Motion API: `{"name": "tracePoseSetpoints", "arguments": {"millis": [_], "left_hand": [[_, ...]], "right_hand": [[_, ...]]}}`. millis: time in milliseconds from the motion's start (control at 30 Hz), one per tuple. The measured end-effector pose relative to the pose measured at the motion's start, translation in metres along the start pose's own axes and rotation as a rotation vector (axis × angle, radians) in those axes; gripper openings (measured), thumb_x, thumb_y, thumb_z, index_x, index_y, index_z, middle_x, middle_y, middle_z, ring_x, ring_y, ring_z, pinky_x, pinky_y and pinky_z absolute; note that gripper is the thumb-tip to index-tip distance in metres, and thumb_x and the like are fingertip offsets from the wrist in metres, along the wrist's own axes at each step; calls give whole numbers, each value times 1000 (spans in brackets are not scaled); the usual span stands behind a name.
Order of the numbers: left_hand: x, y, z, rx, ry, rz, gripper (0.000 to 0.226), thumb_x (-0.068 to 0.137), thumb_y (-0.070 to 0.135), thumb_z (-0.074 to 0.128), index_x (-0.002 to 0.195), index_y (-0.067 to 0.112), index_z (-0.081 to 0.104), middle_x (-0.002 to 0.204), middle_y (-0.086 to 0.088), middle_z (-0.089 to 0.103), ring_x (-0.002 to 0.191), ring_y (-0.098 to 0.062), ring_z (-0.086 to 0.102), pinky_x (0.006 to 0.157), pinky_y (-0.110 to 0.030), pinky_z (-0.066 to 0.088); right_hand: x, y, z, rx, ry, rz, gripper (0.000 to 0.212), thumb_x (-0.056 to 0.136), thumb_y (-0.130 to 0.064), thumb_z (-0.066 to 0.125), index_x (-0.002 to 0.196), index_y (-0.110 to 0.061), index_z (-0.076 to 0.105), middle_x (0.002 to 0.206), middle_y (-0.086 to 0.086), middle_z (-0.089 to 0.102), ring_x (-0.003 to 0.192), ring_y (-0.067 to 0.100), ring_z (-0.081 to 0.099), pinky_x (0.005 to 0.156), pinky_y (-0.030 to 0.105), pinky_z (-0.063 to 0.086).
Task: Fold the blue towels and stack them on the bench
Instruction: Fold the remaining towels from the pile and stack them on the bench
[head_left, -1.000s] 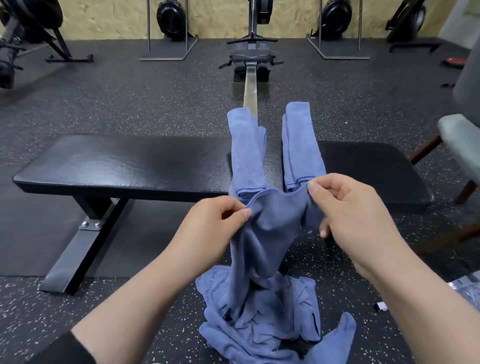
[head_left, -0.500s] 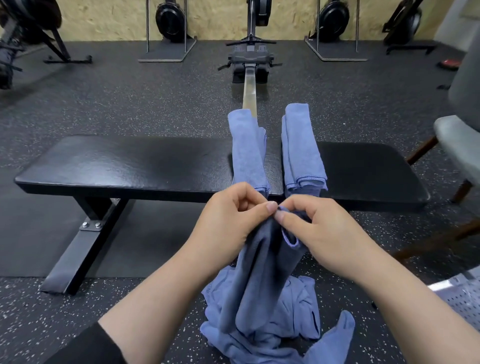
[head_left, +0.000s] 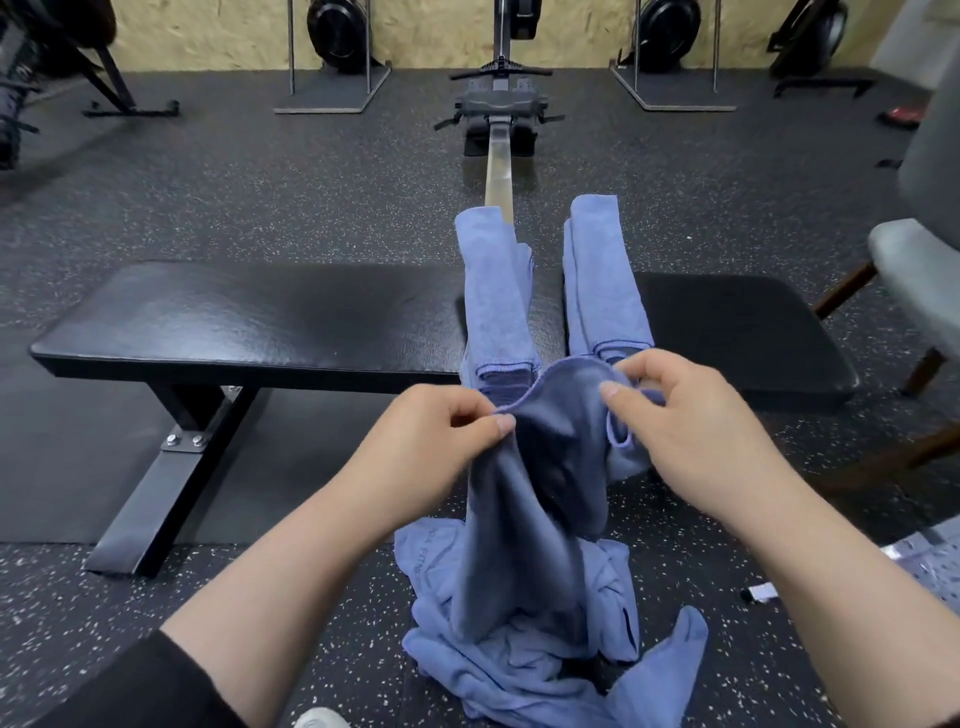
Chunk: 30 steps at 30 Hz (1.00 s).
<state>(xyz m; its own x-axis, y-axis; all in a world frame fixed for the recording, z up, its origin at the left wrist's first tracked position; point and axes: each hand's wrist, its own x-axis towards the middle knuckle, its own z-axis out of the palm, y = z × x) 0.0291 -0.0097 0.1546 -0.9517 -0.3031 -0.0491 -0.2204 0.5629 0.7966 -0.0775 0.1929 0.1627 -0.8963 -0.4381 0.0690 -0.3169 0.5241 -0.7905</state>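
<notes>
- Both hands, left hand (head_left: 436, 441) and right hand (head_left: 691, 431), pinch one hem of a limp blue cloth towel (head_left: 540, 499).
- It hangs toward the floor pile, just before the black padded bench (head_left: 249, 322).

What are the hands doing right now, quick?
Left hand: closed, pinching the top edge of the blue towel.
Right hand: closed, pinching the same towel's edge further along.
</notes>
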Motion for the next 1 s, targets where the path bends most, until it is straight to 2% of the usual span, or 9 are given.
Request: {"name": "tracePoseSetpoints", "arguments": {"millis": [133, 200, 300, 367, 467, 600, 700, 867, 1000], "left_hand": [[1, 6, 3, -61, 78, 88, 18, 89, 31, 74, 74, 21, 72, 70, -1, 68, 60, -2, 49, 58, -17, 37], [0, 10, 7, -62, 30, 126, 18, 90, 30, 73, 74, 22, 72, 69, -4, 67, 59, -4, 48, 58, -22, 38], [-1, 16, 14, -126, 33, 150, 19, 90, 30, 73, 74, 20, 71, 69, -7, 68, 62, -8, 50, 62, -34, 43], [-1, 19, 17, -206, 43, 150, 22, 88, 29, 76, 73, 16, 66, 63, -4, 63, 58, -8, 45, 56, -30, 37], [0, 18, 16, -285, -19, 127, 21, 91, 31, 73, 80, 16, 63, 62, 0, 50, 57, -9, 37, 53, -26, 28], [0, 5, 14, -230, -194, 53, 23, 94, 37, 66, 87, 14, 64, 72, 3, 58, 66, -10, 47, 64, -30, 39], [-5, 0, 14, -50, -271, -32, 31, 98, 34, 63, 74, 14, 58, 64, 10, 50, 56, -4, 42, 54, -16, 35], [-3, -6, 9, 7, -59, -27, 33, 99, 32, 58, 73, 13, 58, 61, 9, 50, 57, -5, 41, 56, -21, 34], [-3, -1, 5, -122, 195, 45, 24, 95, 32, 65, 75, 18, 66, 71, -1, 68, 63, -6, 52, 64, -26, 43]], "right_hand": [[-6, 1, 10, -110, -259, -40, 54, 88, -40, 74, 136, -48, 50, 59, -11, 58, 59, 3, 52, 66, 23, 42], [-10, -4, 15, -98, -310, -120, 66, 89, -40, 73, 145, -55, 40, 59, -14, 55, 59, 4, 50, 66, 21, 42], [-12, -11, 19, -52, -346, -184, 35, 93, -36, 69, 125, -46, 61, 84, -25, 68, 80, -2, 62, 81, 19, 49], [-11, -11, 22, -40, -321, -200, 8, 95, -31, 63, 98, -26, 68, 84, -8, 70, 80, 9, 62, 82, 36, 53], [-10, -13, 21, -16, -233, -195, 21, 98, -32, 59, 84, -19, 66, 66, -3, 56, 61, 5, 44, 61, 29, 40], [-9, -17, 14, 145, -51, -149, 24, 102, -23, 57, 81, -17, 68, 60, -3, 58, 56, 3, 45, 55, 23, 38], [-6, -12, 10, 229, 98, -93, 29, 102, -24, 56, 76, -12, 62, 57, -3, 51, 55, 7, 42, 56, 26, 36], [-2, -4, 4, 235, 192, -22, 34, 102, -25, 55, 76, -2, 58, 57, -2, 51, 56, 8, 43, 59, 31, 36], [-2, -1, 0, -13, 13, 48, 27, 97, -29, 62, 83, -6, 62, 62, 9, 59, 55, 11, 47, 56, 30, 39]]}}
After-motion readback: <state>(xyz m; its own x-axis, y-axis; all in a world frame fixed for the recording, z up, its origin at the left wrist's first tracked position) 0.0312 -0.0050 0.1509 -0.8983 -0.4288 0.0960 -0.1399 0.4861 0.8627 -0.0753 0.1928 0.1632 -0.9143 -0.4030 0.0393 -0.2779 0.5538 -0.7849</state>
